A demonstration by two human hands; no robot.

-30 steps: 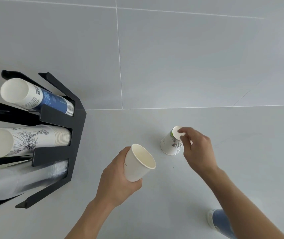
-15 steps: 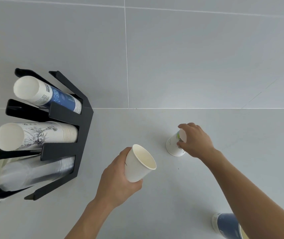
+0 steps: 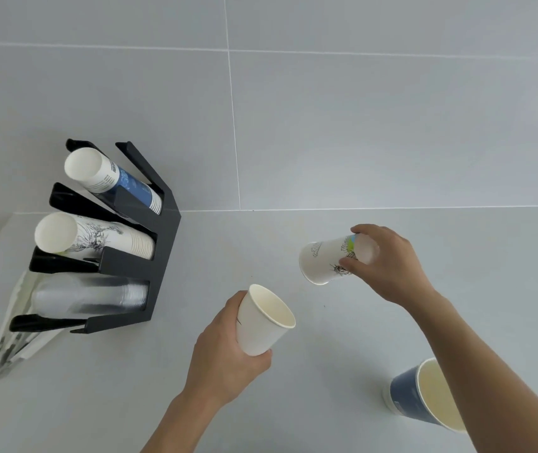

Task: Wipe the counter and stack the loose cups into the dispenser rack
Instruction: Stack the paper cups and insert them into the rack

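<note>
white cup (image 3: 262, 322): held, tilted | printed cup (image 3: 329, 258): held, tipped | rack (image 3: 159, 243): stacked

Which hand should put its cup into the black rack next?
Probably the left hand: its plain white paper cup is nearer the black dispenser rack. The right hand, holding the printed white paper cup, is farther away.

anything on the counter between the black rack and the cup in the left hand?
Nothing: in the head view the stretch of counter between the black rack and the plain white cup held by the left hand is bare.
</note>
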